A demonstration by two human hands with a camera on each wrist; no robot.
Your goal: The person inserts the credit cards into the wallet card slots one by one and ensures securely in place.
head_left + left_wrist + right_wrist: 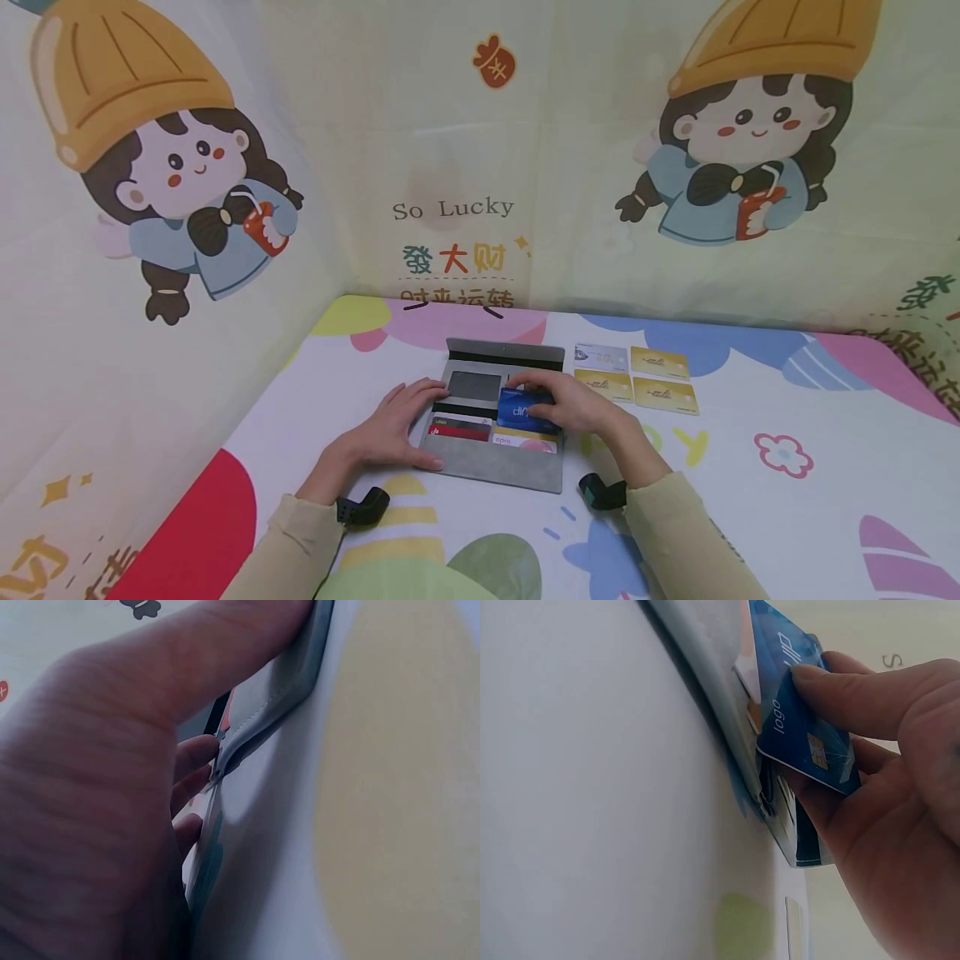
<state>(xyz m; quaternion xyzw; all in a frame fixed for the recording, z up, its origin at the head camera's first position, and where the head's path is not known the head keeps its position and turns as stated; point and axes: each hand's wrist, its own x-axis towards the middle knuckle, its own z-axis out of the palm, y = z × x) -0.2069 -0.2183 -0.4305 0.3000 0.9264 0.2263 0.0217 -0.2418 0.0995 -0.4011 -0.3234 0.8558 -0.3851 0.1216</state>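
A grey card wallet (pixel 495 468) lies unfolded on the table. My left hand (pixel 386 423) rests along its left edge, thumb (pixel 225 637) on the near flap and fingers reaching toward the dark window (pixel 474 386). In my right hand (pixel 583 404) a blue bank card (pixel 516 408) is pinched between thumb and fingers, over the wallet's right half. The right wrist view shows the card (pixel 799 712) tilted, its chip facing out; I cannot tell whether its lower edge is in a slot. A red card (pixel 456 431) and a pink-and-white card (pixel 525 442) sit in the near pockets.
Right of the wallet, a silver card (pixel 600 357) and three gold cards (pixel 660 363) lie in two rows. The table's cloth (pixel 750 517) is printed with colourful shapes. A patterned curtain (pixel 570 167) stands behind and to the left.
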